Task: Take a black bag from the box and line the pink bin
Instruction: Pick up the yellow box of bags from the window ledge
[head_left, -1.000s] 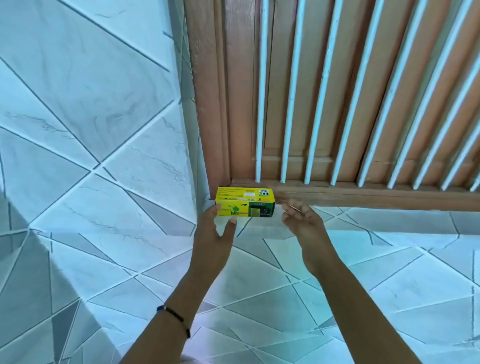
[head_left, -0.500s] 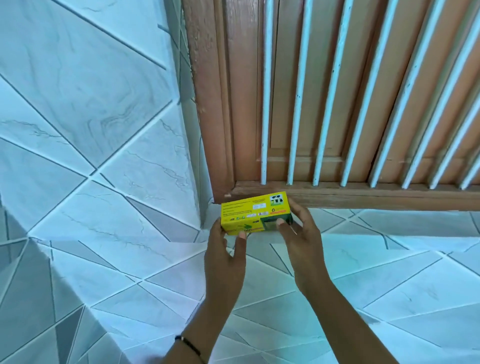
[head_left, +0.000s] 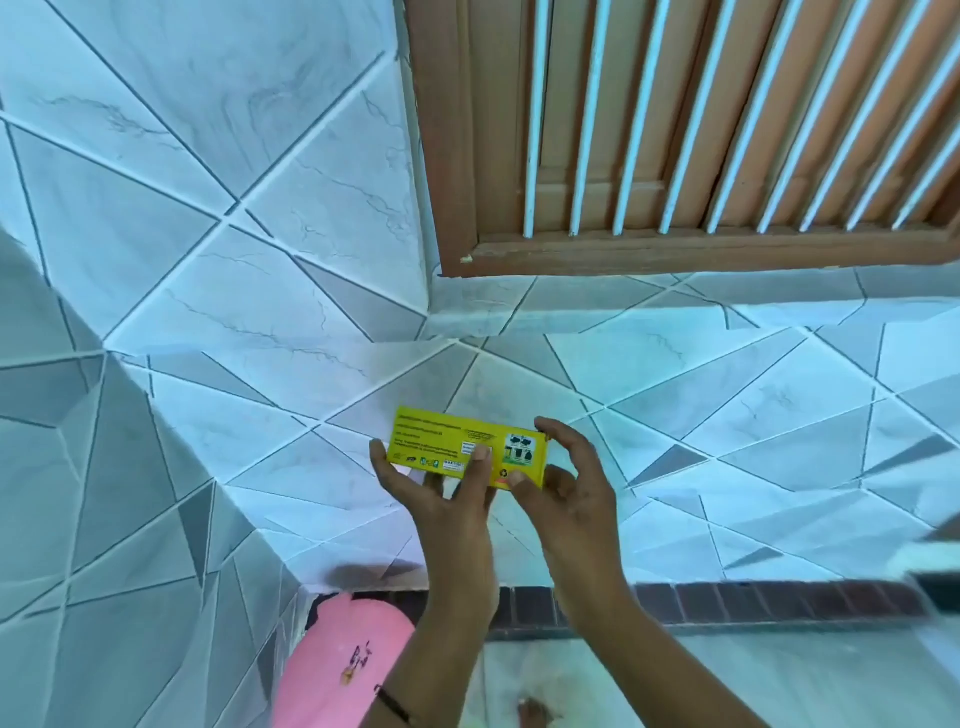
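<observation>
A flat yellow box (head_left: 447, 439) of bin bags is held in front of me in both hands, its printed face toward me. My left hand (head_left: 447, 499) cradles the box from below, thumb on its face. My right hand (head_left: 569, 493) grips the box's right end with thumb and fingers. The box looks closed; no black bag shows. The pink bin (head_left: 343, 665) stands low at the bottom left, partly behind my left forearm, and I cannot see into it.
Pale tiled walls (head_left: 208, 260) fill the left and middle. A brown wooden window frame with white bars (head_left: 675, 156) sits above a tiled ledge (head_left: 675, 312). A dark brick strip (head_left: 727, 605) runs along the floor edge. A toe shows at the bottom.
Both hands lifted the yellow box off the ledge under the window and drew it down toward me. My view tilted down, bringing the pink bin into sight.
</observation>
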